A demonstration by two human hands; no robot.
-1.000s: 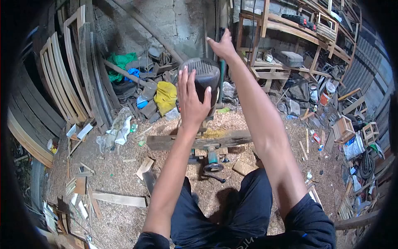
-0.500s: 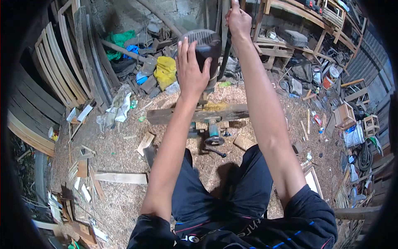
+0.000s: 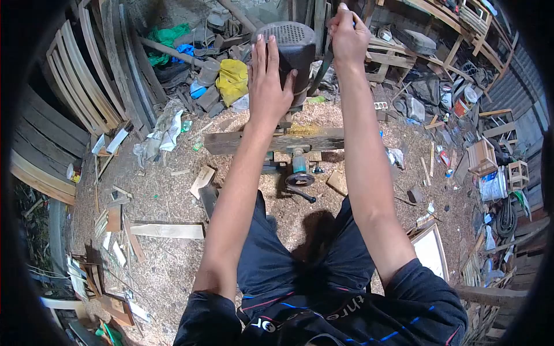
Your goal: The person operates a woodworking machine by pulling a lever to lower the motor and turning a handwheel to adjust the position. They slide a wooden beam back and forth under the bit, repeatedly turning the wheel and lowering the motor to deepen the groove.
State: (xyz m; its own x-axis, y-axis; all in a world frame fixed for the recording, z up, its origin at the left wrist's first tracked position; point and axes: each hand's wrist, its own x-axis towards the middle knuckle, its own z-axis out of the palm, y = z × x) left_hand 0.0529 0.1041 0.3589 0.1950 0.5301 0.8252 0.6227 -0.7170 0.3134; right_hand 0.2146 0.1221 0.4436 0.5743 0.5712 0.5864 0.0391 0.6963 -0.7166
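My left hand (image 3: 268, 86) lies flat, fingers stretched, against the side of a dark motor housing (image 3: 300, 63) with a perforated round top. At the top of the view, my right hand (image 3: 349, 40) is closed round the upper end of a dark lever (image 3: 321, 74) beside the housing; part of its grip is hidden. Under the housing, a thick wooden beam (image 3: 231, 143) lies across the machine, with yellowish sawdust (image 3: 306, 129) on it. Below the beam sits a green machine part with a handwheel (image 3: 300, 180) and crank. The tool end at the beam is mostly hidden.
Curved wooden pieces (image 3: 78, 86) lean at the left wall. A yellow bag (image 3: 233, 82) and scrap lie behind the machine. Wood shavings and offcuts (image 3: 167, 230) cover the floor. Small wooden frames (image 3: 482, 158) stand at right, and a framed panel (image 3: 430, 254) lies near my right elbow.
My right hand has shifted slightly right and down in view, with the lever. The housing appears higher and a little further right, its perforated top more visible. My left hand stays on it.
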